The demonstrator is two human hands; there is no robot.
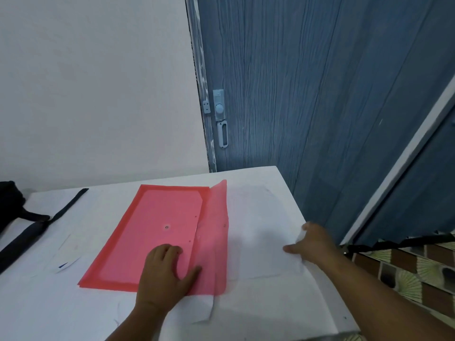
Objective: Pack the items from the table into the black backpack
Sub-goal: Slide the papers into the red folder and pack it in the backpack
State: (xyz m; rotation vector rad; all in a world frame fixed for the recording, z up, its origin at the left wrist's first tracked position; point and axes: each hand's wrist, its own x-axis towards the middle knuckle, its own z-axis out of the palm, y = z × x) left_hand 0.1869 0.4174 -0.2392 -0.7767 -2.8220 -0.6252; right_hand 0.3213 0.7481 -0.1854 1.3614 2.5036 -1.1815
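A pink plastic folder (152, 217) lies flat in the middle of the white table (61, 311), its flap (214, 230) folded open to the right. My left hand (162, 271) rests on the folder's near right part, fingers bent and thumb stretched across the flap. At the table's right edge my right hand (312, 244) pinches the edge of a white sheet of paper (258, 230) that lies beside the folder. The black backpack (9, 205) shows only partly at the far left, with its straps (24, 237) trailing over the table.
Another white sheet (204, 308) pokes out from under the folder's near edge. A paper with a blue mark (66, 257) lies left of the folder. A blue door (307, 94) stands behind the table. Patterned fabric (406, 274) is at the lower right.
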